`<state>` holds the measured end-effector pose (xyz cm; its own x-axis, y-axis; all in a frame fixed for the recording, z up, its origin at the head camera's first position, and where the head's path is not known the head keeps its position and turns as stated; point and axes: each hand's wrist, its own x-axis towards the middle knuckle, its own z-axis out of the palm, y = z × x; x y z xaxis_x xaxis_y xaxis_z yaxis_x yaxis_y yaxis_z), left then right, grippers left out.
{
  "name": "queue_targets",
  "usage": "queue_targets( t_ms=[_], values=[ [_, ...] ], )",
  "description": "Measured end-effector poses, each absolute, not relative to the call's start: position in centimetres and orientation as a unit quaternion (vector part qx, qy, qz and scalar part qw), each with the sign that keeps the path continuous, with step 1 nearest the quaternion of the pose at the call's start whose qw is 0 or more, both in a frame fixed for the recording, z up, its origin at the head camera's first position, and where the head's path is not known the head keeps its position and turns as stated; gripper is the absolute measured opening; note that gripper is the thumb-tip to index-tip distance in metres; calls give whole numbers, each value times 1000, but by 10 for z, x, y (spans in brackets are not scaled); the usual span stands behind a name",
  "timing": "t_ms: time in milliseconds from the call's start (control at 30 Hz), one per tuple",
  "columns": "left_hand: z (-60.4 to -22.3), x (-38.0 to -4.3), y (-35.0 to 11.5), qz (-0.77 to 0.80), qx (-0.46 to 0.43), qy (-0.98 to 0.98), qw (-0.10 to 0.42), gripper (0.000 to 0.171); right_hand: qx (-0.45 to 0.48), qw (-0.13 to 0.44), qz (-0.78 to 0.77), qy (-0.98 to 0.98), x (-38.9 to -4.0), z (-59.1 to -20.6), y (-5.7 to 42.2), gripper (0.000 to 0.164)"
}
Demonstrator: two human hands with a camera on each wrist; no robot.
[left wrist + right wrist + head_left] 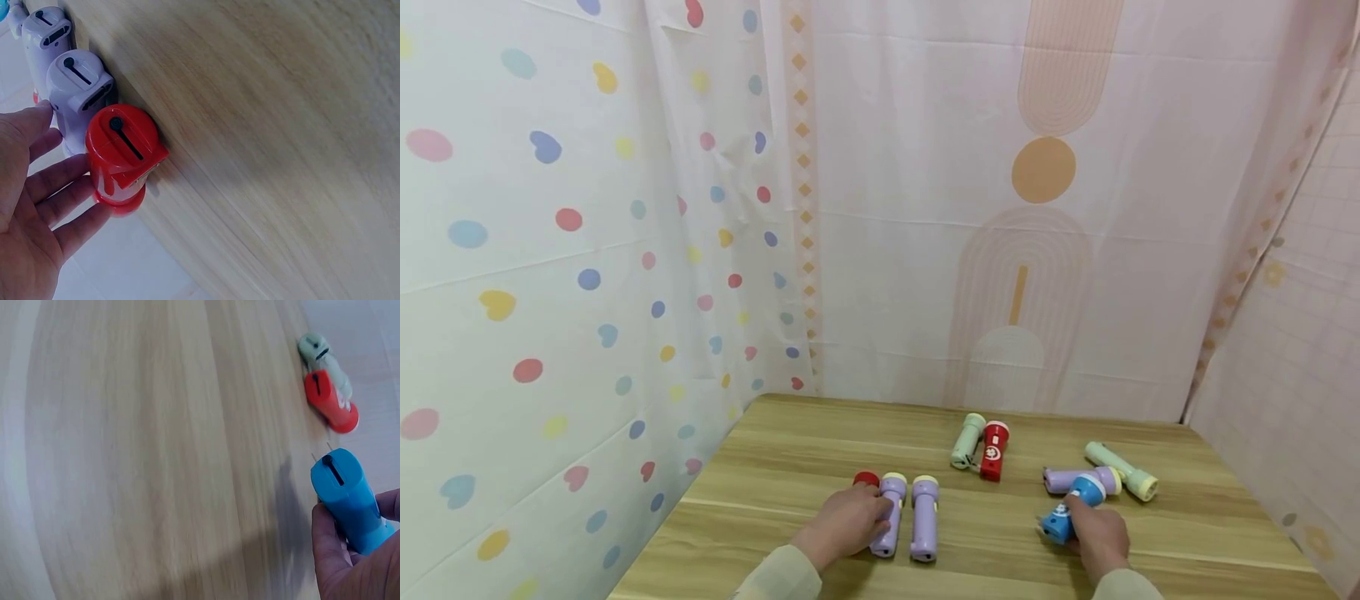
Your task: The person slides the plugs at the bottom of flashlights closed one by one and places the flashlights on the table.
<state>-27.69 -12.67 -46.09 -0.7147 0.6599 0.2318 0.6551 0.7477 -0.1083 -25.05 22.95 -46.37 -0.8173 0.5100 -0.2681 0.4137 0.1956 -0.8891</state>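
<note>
My left hand [847, 521] lies over a red flashlight [122, 140], whose rim alone shows past it in the head view. Its fairly straight fingers touch the red body, while the thumb tip is at a purple flashlight [889, 521] beside it. Another purple flashlight [925, 521] lies parallel, just to the right. With thumb and fingers, my right hand [1101, 537] grips a blue flashlight [1060, 523], lens end pointing away; two thin metal prongs [330, 447] stick out at its tail. Behind it lie a purple flashlight [1067, 480] and a pale green flashlight [1112, 458].
Toward the back of the wooden table [820, 433], a pale green flashlight [967, 442] and a red flashlight [994, 454] lie side by side. A dotted curtain [587, 333] hangs at the left, and a patterned curtain [895, 292] hangs behind the table.
</note>
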Motion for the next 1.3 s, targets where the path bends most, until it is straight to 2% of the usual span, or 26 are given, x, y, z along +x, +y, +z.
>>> queue_targets(
  t_ms=[100, 533, 767, 1067, 1300],
  values=[
    [-461, -277, -127, 11, -353, -927, 127, 15, -293, 39, 570, -767, -250, -463, 222, 68],
    [-462, -276, -129, 10, -356, -925, 133, 15, -278, 48, 665, -692, -245, -470, 194, 62],
    [-461, -275, -127, 5, -352, -926, 138, 30, -275, 42, 690, -668, -243, -466, 187, 63],
    [-461, -274, -124, -3, -365, -919, 152, 35, -271, -7, 669, -692, -244, -457, 184, 64],
    [-459, -275, -119, -6, -367, -918, 152, 44, -256, -16, 676, -691, -240, -454, 184, 64]
  ],
)
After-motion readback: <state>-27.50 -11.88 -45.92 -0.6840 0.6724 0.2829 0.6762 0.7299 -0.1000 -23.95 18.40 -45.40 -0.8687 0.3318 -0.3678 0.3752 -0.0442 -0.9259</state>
